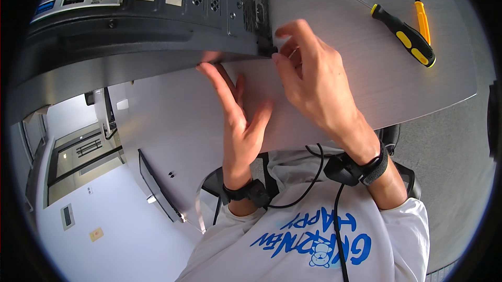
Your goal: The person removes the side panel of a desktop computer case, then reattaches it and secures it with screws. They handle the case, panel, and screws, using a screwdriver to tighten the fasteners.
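Note:
A black computer case [157, 39] fills the upper left, with its rear ports and slot covers facing up toward me. My right hand [316, 73] is at the case's near right corner. Its thumb and curled fingers close around a small black knob [272, 51] there, which looks like a thumbscrew and is partly hidden. My left hand [238, 122] is open, with its fingers stretched out. Its fingertips reach the lower edge of the case's dark side panel [136, 65], and whether they press on it I cannot tell.
On the grey table [345, 31], right of the case, lie a black-and-yellow screwdriver [402, 36] and a smaller yellow screwdriver [422, 20]. Black straps with small devices circle both wrists, and a black cable [316, 177] hangs between them. A monitor [157, 185] stands at the left.

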Tool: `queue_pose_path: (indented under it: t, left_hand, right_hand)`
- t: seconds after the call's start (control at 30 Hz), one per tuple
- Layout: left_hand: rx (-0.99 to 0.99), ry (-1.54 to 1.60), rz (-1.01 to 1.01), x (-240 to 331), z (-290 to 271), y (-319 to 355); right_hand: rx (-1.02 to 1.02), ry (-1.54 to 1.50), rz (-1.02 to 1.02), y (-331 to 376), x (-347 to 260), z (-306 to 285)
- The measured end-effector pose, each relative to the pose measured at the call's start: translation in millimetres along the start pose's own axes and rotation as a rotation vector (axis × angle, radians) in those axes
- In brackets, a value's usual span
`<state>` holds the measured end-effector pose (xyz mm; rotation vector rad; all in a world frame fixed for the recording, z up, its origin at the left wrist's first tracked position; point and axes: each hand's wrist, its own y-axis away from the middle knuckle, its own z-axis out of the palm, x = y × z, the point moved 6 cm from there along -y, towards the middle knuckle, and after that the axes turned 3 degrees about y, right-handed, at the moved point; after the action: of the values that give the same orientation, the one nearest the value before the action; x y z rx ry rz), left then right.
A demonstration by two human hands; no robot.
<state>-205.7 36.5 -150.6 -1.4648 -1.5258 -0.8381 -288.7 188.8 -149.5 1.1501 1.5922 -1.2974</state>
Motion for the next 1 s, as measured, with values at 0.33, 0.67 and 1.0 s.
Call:
queue_pose_path:
  t: [0.33, 0.67, 1.0]
  left_hand:
    - [0.003, 0.0, 0.023, -4, -2, 3]
    - [-0.001, -0.061, -0.003, -3, -2, 6]
    - [0.022, -0.067, 0.026, 0, 1, 4]
  right_hand:
    - [-0.065, -0.025, 0.112, 4, 2, 3]
    - [-0.292, 0.22, 0.187, -1, 6, 9]
    - [-0.178, 0.099, 0.019, -1, 5, 6]
